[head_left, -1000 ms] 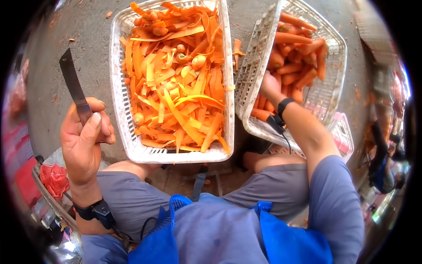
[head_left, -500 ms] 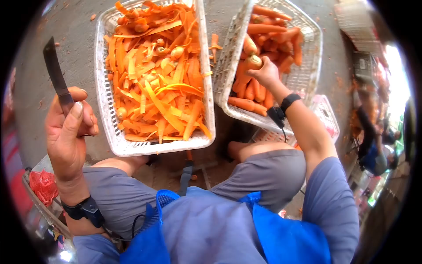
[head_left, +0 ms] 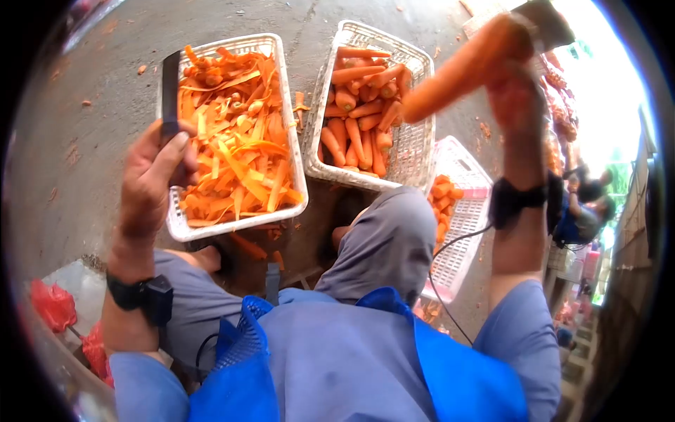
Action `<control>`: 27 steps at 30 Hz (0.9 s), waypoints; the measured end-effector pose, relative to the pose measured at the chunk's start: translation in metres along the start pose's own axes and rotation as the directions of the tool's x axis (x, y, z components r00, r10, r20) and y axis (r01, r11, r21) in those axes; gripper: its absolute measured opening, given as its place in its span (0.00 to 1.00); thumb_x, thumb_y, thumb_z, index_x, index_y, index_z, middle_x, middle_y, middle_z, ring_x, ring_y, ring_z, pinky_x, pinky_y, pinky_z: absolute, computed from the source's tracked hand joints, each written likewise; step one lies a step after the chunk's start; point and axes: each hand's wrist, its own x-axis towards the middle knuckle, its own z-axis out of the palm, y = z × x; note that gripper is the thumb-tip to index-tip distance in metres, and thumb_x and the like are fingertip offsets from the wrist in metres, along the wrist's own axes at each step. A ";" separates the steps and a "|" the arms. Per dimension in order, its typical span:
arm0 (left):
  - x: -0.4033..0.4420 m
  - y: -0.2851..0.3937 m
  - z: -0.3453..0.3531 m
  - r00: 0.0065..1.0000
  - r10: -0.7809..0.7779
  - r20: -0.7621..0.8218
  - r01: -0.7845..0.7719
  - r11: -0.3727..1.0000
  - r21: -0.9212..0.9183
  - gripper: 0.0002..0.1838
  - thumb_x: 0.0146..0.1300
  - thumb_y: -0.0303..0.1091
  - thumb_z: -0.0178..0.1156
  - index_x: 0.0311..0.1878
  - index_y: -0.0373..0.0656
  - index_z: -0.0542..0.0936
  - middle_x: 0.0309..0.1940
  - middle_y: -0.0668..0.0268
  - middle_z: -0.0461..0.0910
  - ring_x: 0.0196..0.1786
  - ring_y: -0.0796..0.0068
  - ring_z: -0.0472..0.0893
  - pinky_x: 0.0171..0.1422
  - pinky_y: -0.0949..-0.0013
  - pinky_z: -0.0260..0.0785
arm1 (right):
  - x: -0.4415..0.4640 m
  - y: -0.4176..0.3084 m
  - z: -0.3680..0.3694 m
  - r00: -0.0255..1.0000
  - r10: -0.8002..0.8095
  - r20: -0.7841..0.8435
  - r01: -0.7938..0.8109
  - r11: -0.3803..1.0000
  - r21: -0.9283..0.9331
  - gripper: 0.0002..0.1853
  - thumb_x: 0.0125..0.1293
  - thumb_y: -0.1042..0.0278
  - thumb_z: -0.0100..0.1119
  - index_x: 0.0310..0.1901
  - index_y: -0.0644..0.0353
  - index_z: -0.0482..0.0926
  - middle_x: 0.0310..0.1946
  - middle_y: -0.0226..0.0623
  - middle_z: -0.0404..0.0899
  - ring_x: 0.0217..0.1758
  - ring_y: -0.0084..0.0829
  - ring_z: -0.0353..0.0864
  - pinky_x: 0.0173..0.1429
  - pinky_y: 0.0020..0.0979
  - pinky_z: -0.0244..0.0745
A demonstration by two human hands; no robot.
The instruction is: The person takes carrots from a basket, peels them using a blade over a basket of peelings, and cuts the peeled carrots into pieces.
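My left hand (head_left: 149, 179) is closed around the handle of a knife (head_left: 171, 88), its dark blade pointing up. Behind that blade stands a white basket (head_left: 301, 200) heaped with carrot peels and ends (head_left: 242, 158). Raised at the upper right, close to the camera, my right hand (head_left: 517, 102) grips a large carrot (head_left: 460, 70); its thick end is at the fingers and its narrower end points down-left. The hand is somewhat blurred. Below and left of it, a second white basket (head_left: 334, 174) holds several whole carrots (head_left: 362, 123).
A pale pink basket (head_left: 467, 243) with carrot pieces (head_left: 443, 204) stands beside my right knee. Carrot bits (head_left: 247, 246) lie on the ground between my feet. Red plastic bags (head_left: 53, 306) are at the left. Another person (head_left: 580, 219) is in the right background. A cable hangs from my right wrist.
My right hand has lifted a carrot out of the basket and up to the right. My left hand with the knife has shifted right, and the view has tilted, showing more of the pink basket.
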 end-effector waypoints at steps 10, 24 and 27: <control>-0.026 -0.019 0.012 0.991 0.115 0.068 -0.125 0.980 0.153 0.07 0.76 0.27 0.54 0.50 0.38 0.80 0.33 0.68 0.82 0.36 0.81 0.80 0.44 0.75 0.75 | -0.051 0.022 0.233 0.822 0.505 0.264 -0.570 0.737 0.364 0.29 0.56 0.63 0.70 0.58 0.66 0.76 0.41 0.37 0.83 0.37 0.28 0.84 0.44 0.30 0.82; -0.013 -0.032 0.013 0.941 0.269 0.208 -0.337 0.657 0.674 0.08 0.63 0.22 0.60 0.46 0.39 0.80 0.36 0.50 0.81 0.41 0.46 0.83 0.44 0.58 0.75 | -0.039 0.095 0.262 0.848 0.502 0.174 -0.473 0.862 -0.182 0.31 0.47 0.58 0.76 0.51 0.69 0.79 0.39 0.45 0.85 0.43 0.34 0.86 0.50 0.36 0.81; -0.003 -0.029 0.016 0.926 0.304 0.225 -0.370 0.603 0.707 0.08 0.62 0.22 0.61 0.45 0.39 0.80 0.36 0.50 0.82 0.41 0.45 0.83 0.43 0.56 0.76 | -0.033 0.099 0.256 0.854 0.474 0.216 -0.419 0.871 -0.256 0.29 0.53 0.68 0.75 0.56 0.68 0.77 0.42 0.36 0.84 0.42 0.22 0.84 0.45 0.28 0.84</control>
